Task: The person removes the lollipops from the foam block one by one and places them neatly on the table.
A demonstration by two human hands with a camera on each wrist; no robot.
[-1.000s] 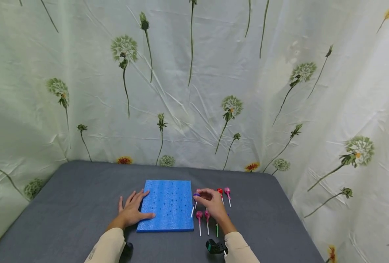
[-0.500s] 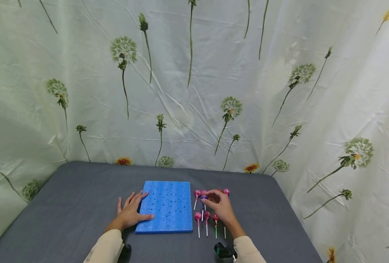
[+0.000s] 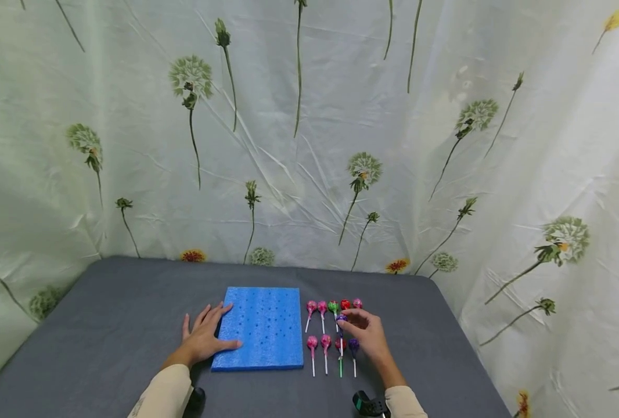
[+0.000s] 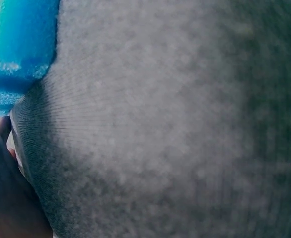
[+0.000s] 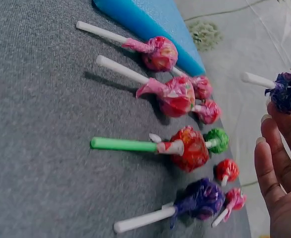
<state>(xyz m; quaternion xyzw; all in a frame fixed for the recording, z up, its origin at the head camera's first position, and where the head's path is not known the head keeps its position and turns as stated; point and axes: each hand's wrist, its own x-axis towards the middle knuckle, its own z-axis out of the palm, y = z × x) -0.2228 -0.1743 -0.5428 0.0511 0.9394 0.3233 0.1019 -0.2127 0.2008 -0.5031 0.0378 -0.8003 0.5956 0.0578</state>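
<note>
My right hand point(image 3: 368, 335) pinches a purple-wrapped lollipop point(image 5: 284, 93) by its candy end, white stick free, above the rows of lollipops. My left hand point(image 3: 205, 338) rests at the left edge of a blue foam board point(image 3: 262, 325) dotted with small holes, fingers spread and thumb lying on top. Below the held candy lie a red lollipop point(image 5: 189, 148) with a green stick and another purple lollipop point(image 5: 200, 199). Beside them are pink lollipops point(image 5: 178, 96). In the left wrist view only the foam's corner point(image 4: 21, 44) and part of the hand show.
Lollipops lie in two rows right of the board. The back row holds pink ones, a green lollipop point(image 3: 333, 306) and a red lollipop point(image 3: 345, 304). A dark wrist device point(image 3: 369, 404) sits by the right sleeve. A flower-printed curtain point(image 3: 288, 145) hangs behind the grey table point(image 3: 147, 302).
My right hand has moved rightward from the board's right edge with the purple lollipop, uncovering more of both rows. My left hand stays on the board.
</note>
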